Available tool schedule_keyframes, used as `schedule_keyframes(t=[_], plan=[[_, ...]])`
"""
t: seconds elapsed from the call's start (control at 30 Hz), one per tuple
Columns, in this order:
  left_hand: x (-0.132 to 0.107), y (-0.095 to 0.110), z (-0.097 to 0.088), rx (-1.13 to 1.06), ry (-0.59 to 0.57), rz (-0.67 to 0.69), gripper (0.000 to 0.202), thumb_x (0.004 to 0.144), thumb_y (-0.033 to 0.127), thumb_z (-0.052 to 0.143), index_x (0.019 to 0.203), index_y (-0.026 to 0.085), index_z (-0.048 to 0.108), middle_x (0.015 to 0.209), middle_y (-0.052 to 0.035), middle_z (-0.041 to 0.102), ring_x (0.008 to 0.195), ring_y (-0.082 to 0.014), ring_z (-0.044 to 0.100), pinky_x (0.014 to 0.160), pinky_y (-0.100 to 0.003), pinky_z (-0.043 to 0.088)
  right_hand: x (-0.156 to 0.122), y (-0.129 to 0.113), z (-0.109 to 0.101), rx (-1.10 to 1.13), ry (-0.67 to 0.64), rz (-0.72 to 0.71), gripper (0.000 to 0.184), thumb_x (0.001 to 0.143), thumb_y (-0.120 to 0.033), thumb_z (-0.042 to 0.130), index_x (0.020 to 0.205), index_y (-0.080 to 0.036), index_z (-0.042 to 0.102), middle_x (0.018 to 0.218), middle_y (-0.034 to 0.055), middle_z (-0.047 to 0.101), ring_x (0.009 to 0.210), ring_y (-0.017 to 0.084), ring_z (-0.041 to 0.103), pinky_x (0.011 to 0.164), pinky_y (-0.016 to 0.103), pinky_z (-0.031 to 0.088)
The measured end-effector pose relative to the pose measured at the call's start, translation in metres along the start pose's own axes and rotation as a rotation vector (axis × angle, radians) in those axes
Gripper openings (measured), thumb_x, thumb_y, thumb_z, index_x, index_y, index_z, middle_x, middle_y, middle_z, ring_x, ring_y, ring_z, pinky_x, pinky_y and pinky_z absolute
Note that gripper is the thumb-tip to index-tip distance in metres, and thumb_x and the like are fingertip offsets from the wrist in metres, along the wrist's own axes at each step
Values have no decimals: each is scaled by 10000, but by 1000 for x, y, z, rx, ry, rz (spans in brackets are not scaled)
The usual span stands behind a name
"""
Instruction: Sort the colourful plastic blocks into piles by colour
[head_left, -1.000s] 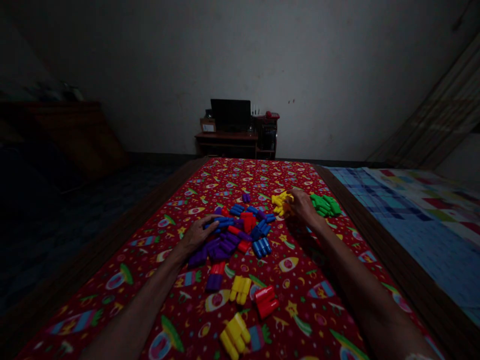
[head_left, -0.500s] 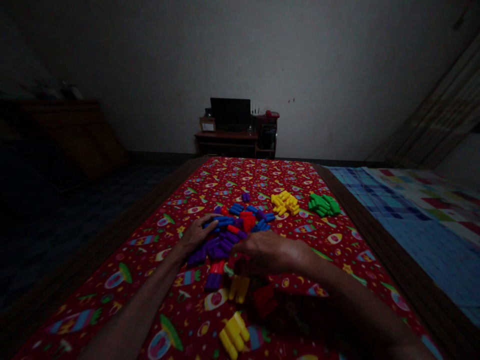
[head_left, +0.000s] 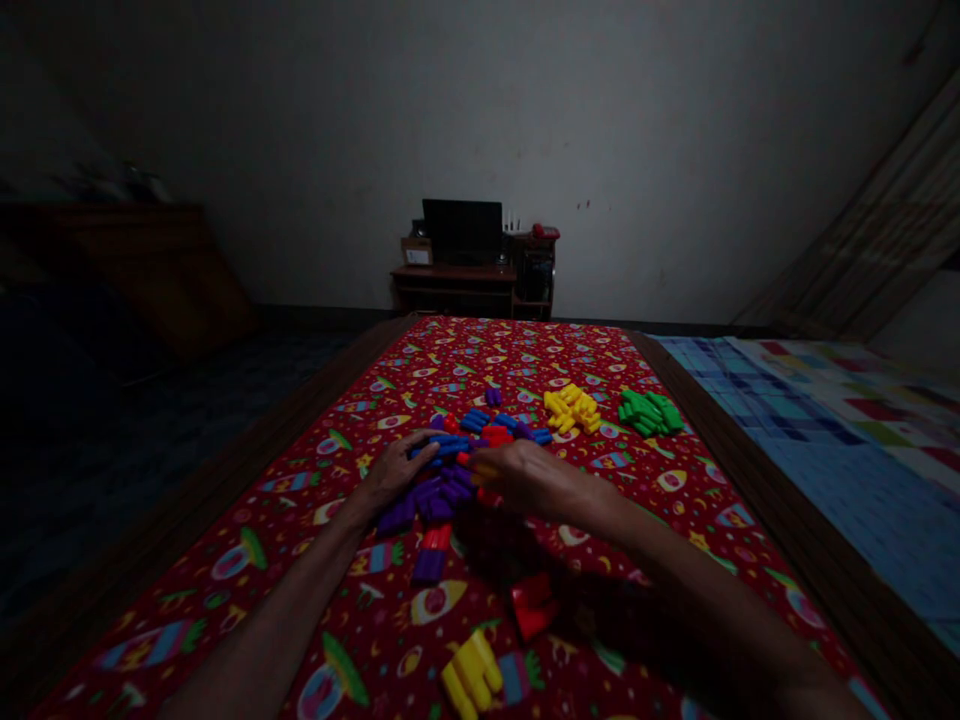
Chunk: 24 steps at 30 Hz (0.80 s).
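Note:
My left hand rests at the left side of the pile, its thumb and fingers closed around the end of blue toy blocks. Over the pile's right side, my right hand is closed on a yellow toy block, mostly hidden by the fingers. Purple blocks lie between and below my hands. Red blocks show just beyond the right hand. Closer to me are a red-and-purple piece, a red block and a yellow block.
A yellow heap and a green heap of blocks sit to the right on the red patterned cloth. One purple block lies apart at the back. A desk with a monitor stands by the wall.
My right hand has taken up the yellow block that lay below the pile and moved it forward. My left hand has stayed nearly where it was.

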<state>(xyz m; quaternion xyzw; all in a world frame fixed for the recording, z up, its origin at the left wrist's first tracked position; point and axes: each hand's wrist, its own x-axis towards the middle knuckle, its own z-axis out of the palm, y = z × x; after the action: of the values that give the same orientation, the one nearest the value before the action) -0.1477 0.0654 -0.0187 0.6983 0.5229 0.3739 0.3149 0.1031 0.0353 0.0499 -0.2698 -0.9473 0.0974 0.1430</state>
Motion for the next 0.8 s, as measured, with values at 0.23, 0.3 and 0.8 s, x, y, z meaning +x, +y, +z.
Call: schedule_keyframes(t=[0.23, 0.3, 0.8], plan=[[1, 3, -1, 31, 15, 12, 617, 748, 689, 531, 1029, 168, 705, 1070, -101, 730, 1005, -298, 664, 942, -404, 499, -21, 120, -8, -186, 446, 333, 252, 870, -97, 452, 1043, -120, 633, 887, 121, 672, 792, 191, 585, 717, 280, 424], [1, 2, -1, 40, 12, 13, 620, 746, 691, 528, 1029, 168, 706, 1063, -103, 731, 994, -297, 668, 939, -408, 500, -30, 143, -1, -211, 475, 368, 260, 884, -120, 427, 1038, -121, 636, 934, 143, 663, 855, 213, 584, 770, 312, 446], [1, 1, -1, 65, 10, 14, 617, 759, 691, 514, 1051, 183, 705, 1077, -92, 731, 1013, -299, 663, 940, -407, 499, -16, 97, -25, -96, 437, 312, 268, 936, -269, 501, 1041, -128, 702, 797, 103, 718, 690, 171, 636, 646, 246, 407]])
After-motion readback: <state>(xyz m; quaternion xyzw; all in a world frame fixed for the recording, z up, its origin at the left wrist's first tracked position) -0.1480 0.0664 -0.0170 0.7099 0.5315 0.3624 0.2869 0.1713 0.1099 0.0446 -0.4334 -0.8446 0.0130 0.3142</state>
